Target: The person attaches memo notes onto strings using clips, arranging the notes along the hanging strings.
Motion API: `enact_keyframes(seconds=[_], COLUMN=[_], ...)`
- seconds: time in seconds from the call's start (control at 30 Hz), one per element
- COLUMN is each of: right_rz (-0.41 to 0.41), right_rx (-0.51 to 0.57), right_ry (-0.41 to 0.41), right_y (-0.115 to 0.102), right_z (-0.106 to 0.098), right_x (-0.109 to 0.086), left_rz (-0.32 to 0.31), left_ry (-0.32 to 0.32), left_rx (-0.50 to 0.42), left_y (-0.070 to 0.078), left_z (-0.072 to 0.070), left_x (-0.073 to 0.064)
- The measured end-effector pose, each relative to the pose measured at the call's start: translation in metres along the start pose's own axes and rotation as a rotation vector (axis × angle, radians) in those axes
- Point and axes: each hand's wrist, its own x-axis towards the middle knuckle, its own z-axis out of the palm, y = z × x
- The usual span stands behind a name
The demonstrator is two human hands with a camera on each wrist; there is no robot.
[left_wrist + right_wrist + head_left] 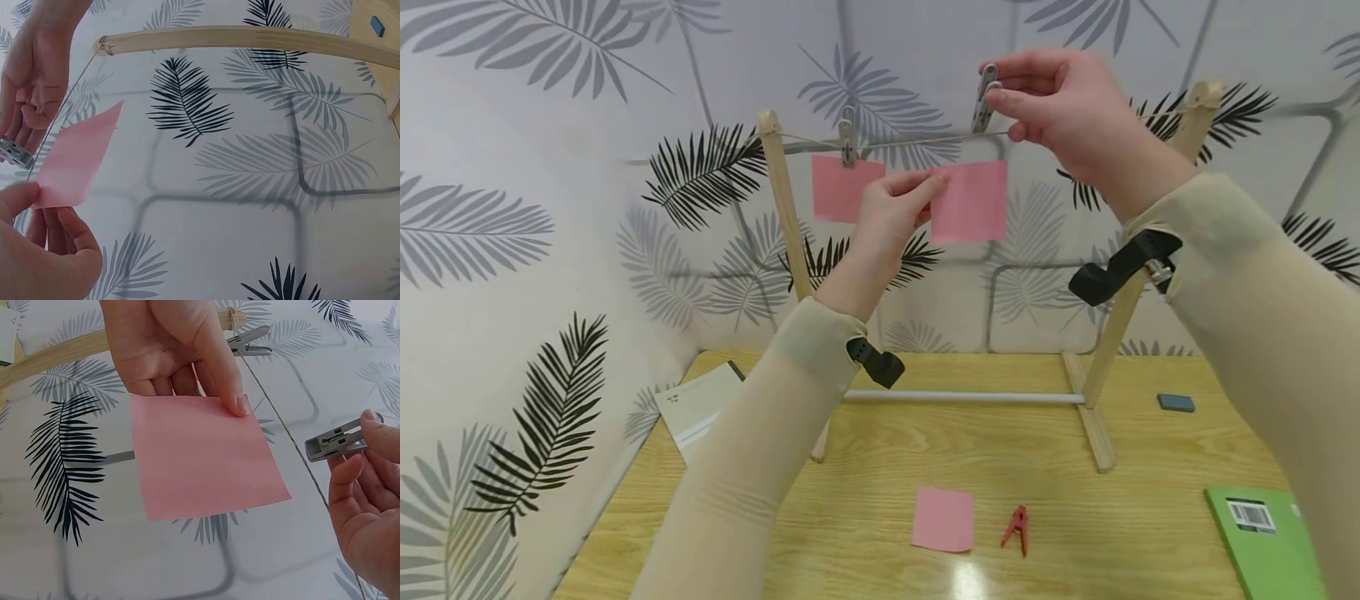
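Observation:
My left hand [891, 221] pinches a pink paper square [973, 204] by its left side, just below the string [917, 142]. Above the string, my right hand [1060, 112] holds a grey clothespin [985, 98] between thumb and fingers. In the right wrist view, that clothespin [334, 444] is close beside the string, apart from the paper [206, 456]. Further left, another grey clothespin [847, 142] clips a second pink paper square [835, 192] to the string; my left hand overlaps its edge.
Wooden posts [786, 208] carry the string, joined low by a white rod [970, 397]. On the table lie a pink square [943, 520], a red clothespin [1017, 531], a green packet [1262, 542], a small blue-grey block [1176, 403] and a pale notebook [696, 408].

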Motion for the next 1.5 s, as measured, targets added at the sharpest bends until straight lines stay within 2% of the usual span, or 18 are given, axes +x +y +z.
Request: enact_keyframes(seconds=[0.13,0.47,0.73,0.97,1.5], right_rz=[0.01,0.043,0.072,0.098,0.149], right_rx=[-0.083,-0.148,-0.192,-0.303,-0.325], right_ry=[0.001,-0.002,-0.001,0.003,-0.014], right_y=[0.001,0.003,0.006,0.008,0.01], right_z=[0.002,0.006,0.01,0.015,0.018], right_x=[0.001,0.002,0.002,0.003,0.004], left_rz=[0.002,0.02,0.005,0.014,0.023], left_ry=[0.021,0.038,0.052,0.074,0.058], left_rx=[0.002,0.029,0.031,0.043,0.04], left_y=[-0.001,-0.001,-0.001,-0.003,-0.001], left_z=[0.001,0.001,0.002,0.004,0.002], left_x=[0.002,0.004,0.006,0.007,0.008])
